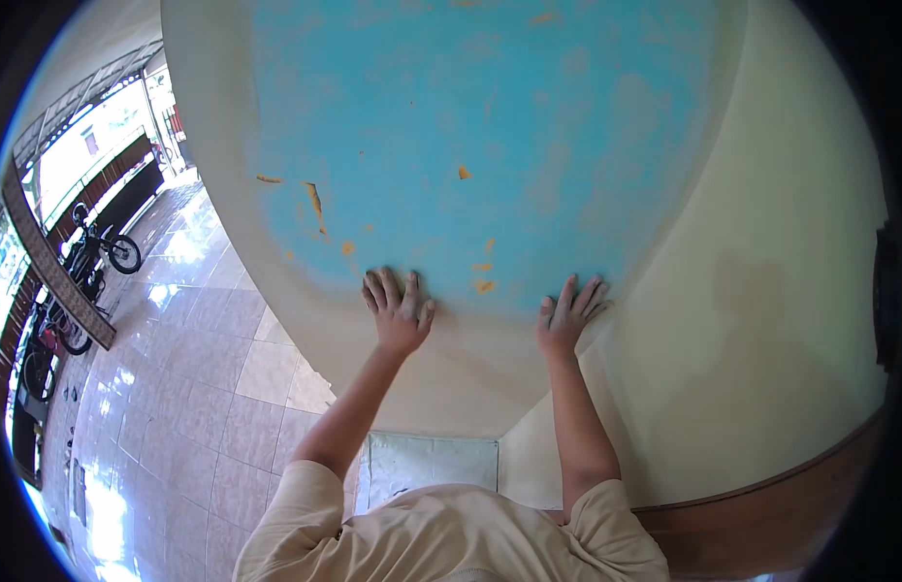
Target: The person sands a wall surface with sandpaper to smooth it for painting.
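Both of my arms reach forward to a wall that bears a large turquoise painted patch (412, 136) inside a cream border (451, 359). My left hand (398, 310) lies against the lower edge of the turquoise area, its fingers spread. Farther right, my right hand (570, 315) rests along the same edge with its fingers apart too. Neither hand holds anything. Orange flaked spots (483, 287) show through the paint between and above the hands, and a longer peeled strip (315, 204) is up to the left.
A cream wall (761, 320) with my shadow on it adjoins at right. Shiny floor tiles (199, 369) stretch away at left, with parked motorcycles (102, 247) beyond a slanted post (58, 267). Below the wall is a pale grey rectangular surface (427, 466).
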Action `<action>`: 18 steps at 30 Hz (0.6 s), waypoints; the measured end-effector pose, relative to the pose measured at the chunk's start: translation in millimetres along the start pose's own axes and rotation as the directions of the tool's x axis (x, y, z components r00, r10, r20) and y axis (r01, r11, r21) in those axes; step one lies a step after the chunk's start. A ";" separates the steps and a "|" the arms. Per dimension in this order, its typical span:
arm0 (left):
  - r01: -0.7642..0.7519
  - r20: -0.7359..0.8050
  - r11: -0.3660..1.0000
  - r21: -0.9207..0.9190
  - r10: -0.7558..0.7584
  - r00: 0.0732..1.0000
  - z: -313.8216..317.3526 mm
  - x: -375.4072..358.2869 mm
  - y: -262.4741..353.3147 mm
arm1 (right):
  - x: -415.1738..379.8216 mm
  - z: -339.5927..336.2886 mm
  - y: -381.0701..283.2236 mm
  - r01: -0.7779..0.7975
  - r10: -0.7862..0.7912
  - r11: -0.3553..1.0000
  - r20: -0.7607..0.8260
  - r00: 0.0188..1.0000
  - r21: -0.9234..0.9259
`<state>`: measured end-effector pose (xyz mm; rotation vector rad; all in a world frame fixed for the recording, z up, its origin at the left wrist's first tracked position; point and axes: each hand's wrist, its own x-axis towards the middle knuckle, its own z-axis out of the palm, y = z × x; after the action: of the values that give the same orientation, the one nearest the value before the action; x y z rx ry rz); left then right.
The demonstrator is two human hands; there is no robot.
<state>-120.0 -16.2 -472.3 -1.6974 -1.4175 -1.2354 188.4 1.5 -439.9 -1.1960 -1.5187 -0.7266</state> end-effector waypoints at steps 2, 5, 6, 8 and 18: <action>-0.063 -0.003 0.996 0.058 0.063 0.998 -27.1 59.7 -5.3 | 30.8 -12.6 -5.5 0.020 -0.020 1.000 0.028 0.999 0.012; -0.051 -0.116 0.997 0.066 0.059 0.992 -92.9 189.3 -1.9 | 81.4 -20.5 -22.6 0.051 -0.051 0.998 0.001 0.999 -0.025; -0.016 -0.202 0.998 0.061 0.028 0.979 -103.7 222.2 -4.4 | 90.5 -20.8 -30.7 0.019 -0.019 1.000 -0.011 1.000 -0.017; 0.021 -0.281 0.998 0.051 -0.006 0.960 -106.0 232.4 -6.4 | 82.6 -17.5 -32.5 -0.013 0.013 1.000 -0.018 1.000 -0.012; -0.044 -0.025 0.998 0.041 0.045 0.999 -21.9 70.1 -4.7 | 4.4 -6.3 -29.9 0.012 -0.008 1.000 0.158 0.987 -0.027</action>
<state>-130.8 -6.0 -400.2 -1.6710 -1.3732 -1.1933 162.7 -12.4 -430.1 -1.2932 -1.6509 -0.6744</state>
